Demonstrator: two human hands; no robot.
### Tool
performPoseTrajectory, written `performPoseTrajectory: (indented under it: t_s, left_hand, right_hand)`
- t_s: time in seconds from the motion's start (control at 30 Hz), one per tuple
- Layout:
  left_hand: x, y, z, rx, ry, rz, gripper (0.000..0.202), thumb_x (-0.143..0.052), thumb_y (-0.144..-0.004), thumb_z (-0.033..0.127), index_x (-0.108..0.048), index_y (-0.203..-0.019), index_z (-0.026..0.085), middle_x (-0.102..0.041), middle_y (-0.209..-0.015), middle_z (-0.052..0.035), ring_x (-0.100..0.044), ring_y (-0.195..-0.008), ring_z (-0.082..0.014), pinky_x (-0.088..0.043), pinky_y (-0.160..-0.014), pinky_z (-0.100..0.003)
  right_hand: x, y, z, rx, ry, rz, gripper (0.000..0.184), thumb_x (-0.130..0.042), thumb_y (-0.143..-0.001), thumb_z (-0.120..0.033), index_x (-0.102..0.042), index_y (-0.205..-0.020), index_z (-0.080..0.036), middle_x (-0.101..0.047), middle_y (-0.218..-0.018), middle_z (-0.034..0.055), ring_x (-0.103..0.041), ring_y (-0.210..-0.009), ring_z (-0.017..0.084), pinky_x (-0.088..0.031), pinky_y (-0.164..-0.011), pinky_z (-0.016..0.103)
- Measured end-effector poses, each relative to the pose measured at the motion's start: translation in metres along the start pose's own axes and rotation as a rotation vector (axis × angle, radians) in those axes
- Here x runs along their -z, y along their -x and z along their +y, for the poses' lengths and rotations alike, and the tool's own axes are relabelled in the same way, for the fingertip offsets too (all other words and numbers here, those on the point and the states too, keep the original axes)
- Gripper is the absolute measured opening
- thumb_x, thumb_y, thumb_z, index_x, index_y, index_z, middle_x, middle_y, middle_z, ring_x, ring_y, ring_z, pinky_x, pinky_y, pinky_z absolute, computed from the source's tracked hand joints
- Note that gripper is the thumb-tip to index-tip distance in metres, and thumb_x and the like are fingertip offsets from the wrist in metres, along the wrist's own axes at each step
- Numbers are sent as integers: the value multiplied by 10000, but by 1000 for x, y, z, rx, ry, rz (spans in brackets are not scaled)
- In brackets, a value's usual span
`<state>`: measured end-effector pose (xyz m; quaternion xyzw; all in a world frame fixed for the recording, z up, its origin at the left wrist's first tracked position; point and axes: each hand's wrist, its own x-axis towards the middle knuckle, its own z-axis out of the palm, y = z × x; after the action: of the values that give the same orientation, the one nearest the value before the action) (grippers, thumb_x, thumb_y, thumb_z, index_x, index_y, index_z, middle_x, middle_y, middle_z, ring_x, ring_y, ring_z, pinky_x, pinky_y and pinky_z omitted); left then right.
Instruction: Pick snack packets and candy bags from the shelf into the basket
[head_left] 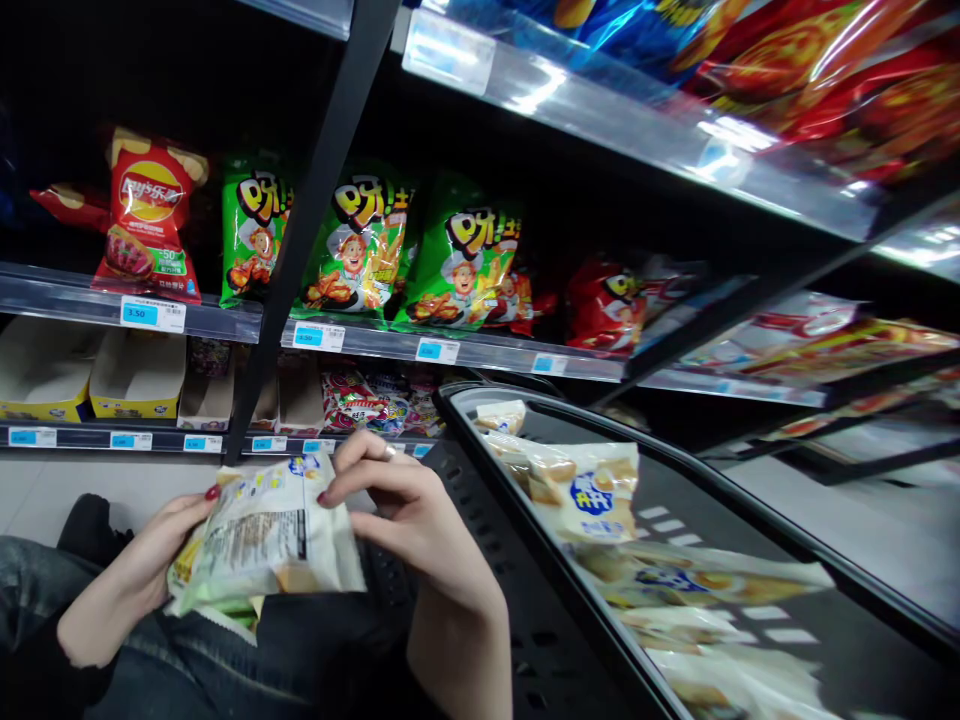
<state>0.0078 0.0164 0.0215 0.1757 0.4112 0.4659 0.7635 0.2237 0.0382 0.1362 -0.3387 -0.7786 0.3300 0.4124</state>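
A white and pale green snack packet (266, 540) rests in my lap, its printed back facing up. My left hand (161, 555) grips its left edge from below, fingers curled round it. The fingers of my right hand (409, 510) pinch the packet's top right corner. More packets seem stacked beneath it. To the right stands a black plastic basket (525, 600) holding several similar white snack packets (592, 490). I am low to the floor, with my jeans-clad legs (172, 670) under the packet.
Store shelves rise ahead: a red crisp bag (150, 215) and green snack bags (360, 250) on the middle shelf, yellow cartons (135, 375) and small sweets below, price tags along the shelf rails. A black upright post (300, 230) divides the shelving. Pale floor tiles lie at lower left.
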Motion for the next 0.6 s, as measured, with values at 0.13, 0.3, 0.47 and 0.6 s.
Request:
performPoseTrajectory:
  t_s: [0.13,0.3,0.47,0.6]
  left_hand:
    - [2,1,-12,-11,-157,-139,249,-776,-522,235,-688,-755,222,-728,-761,-14,-664,-772,-248,-507,-756,-342]
    - [-12,8,-3,-67,-448,-437,407,-718,-607,192,-649,-1006,225,-674,-1050,-20,-582,-1010,-288,-421,-911,-398]
    - [-12,8,-3,-171,-482,-405,440,-656,-712,271,-575,-1138,198,-631,-1135,-93,-586,-1007,-268,-432,-893,-394]
    - [-15,17,-7,-130,-397,-476,366,-641,-728,286,-623,-1082,195,-693,-996,-80,-639,-868,-256,-470,-820,-375]
  right_hand:
    - [-15,-8,-4,39,199,99,66,-619,-740,-219,-616,-675,-206,-562,-841,35,-529,-852,178,-407,-777,295]
    - [-26,-15,1,-144,317,98,58,-533,-786,-202,-553,-732,-197,-596,-667,-14,-540,-607,119,-397,-585,219]
    - [-24,-18,14,-256,247,167,74,-556,-759,-257,-565,-733,-189,-622,-712,3,-568,-672,142,-415,-608,227]
    - [-26,-21,28,-363,113,156,111,-554,-742,-276,-563,-708,-171,-600,-693,18,-555,-675,146,-420,-581,229]
